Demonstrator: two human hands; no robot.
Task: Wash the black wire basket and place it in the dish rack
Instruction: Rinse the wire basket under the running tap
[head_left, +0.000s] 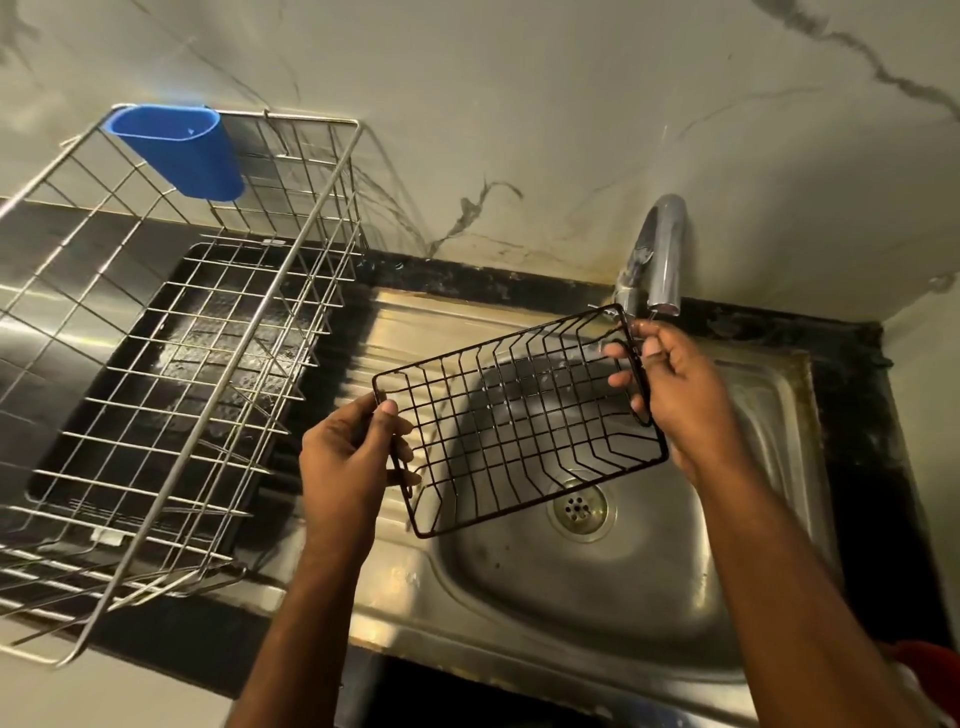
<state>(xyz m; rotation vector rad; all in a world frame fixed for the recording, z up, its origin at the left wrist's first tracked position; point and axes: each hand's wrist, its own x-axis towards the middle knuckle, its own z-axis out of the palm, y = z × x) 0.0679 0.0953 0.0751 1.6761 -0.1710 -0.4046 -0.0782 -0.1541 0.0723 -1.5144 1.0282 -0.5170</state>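
Now the left hand (348, 457) and right hand (675, 384) each grip an opposite end of the black wire basket (519, 421), holding it tilted above the sink (769, 415), just below the tap (660, 254). No water stream is visible, so washing looks unfinished or just ending. Placing it in the dish rack (171, 322), left on the worktop, remains.

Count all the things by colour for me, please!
Black: 1, the black wire basket
Blue: 1, the blue cutlery holder
Silver: 3, the dish rack, the tap, the sink
Total: 5
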